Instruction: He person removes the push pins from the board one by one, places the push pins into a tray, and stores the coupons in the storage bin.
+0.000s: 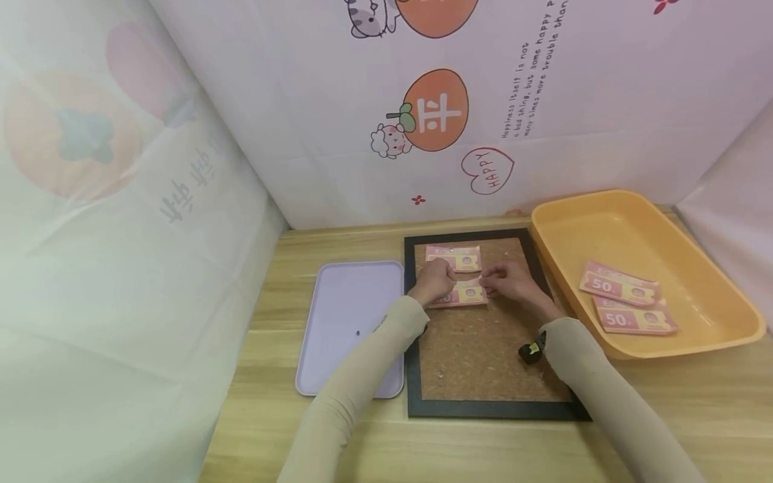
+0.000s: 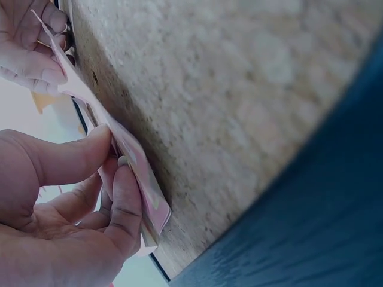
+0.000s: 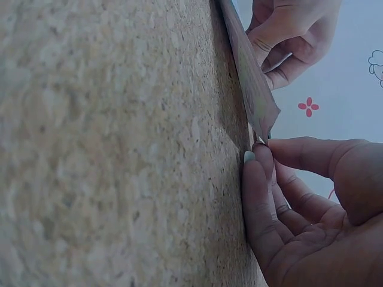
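Note:
On a black-framed cork board (image 1: 477,355) lie two pink and yellow paper coupons, one above the other. The upper coupon (image 1: 461,259) lies near the board's top edge, with a small shiny spot at its top. My left hand (image 1: 436,282) pinches the upper part of the lower coupon (image 1: 468,294) between thumb and fingers, covering its left end. At that coupon's upper right corner, my right hand (image 1: 510,280) pinches the paper edge with thumb and fingertips. The left wrist view shows the coupon (image 2: 134,155) slightly bowed off the cork. Whether either hand holds anything else is hidden.
To the right, a yellow-orange tray (image 1: 561,235) holds two more coupons (image 1: 634,316), its edge overlapping the board. A lavender tray (image 1: 338,302) with a small dark speck stands to the left. Printed cloth walls (image 1: 332,134) enclose the wooden table (image 1: 266,376) at the back and sides.

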A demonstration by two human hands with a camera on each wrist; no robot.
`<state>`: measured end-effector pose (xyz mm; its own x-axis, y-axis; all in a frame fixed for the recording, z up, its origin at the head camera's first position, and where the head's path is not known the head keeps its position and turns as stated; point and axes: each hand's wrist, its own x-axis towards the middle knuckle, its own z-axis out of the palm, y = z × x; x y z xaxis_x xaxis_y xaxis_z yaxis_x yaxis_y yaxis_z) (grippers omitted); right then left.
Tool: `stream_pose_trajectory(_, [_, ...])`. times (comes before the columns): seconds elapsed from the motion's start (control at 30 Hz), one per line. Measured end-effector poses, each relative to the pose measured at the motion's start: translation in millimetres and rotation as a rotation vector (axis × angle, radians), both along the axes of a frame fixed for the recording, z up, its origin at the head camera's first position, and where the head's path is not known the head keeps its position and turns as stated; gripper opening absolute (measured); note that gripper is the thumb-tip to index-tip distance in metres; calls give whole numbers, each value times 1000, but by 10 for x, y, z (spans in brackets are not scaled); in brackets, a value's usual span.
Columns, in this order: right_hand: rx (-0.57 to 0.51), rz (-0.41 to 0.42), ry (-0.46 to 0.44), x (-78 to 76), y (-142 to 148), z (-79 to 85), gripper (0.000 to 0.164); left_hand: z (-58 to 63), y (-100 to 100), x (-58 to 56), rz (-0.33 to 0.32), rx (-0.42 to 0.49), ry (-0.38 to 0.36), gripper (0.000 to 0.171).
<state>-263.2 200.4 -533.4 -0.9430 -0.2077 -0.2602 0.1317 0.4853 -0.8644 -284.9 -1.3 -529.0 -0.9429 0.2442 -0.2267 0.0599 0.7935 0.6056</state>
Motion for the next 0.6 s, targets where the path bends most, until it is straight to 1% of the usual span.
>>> stream_pose_trajectory(0.1, [-11, 1, -5, 2, 7, 10, 32, 16, -5, 23, 0, 3, 31, 32])
stream_pose_trajectory(0.23, [-4, 10, -7, 11, 1, 25, 32, 35, -23, 61, 10, 16, 39, 18])
stream_pose_trajectory(0.4, [6, 11, -11, 15, 1, 17, 31, 48, -43, 86, 3, 54, 21, 11])
stream_pose_trajectory(0.6, [8, 17, -9, 18, 7, 8, 32, 65, -52, 96, 6, 69, 14, 15])
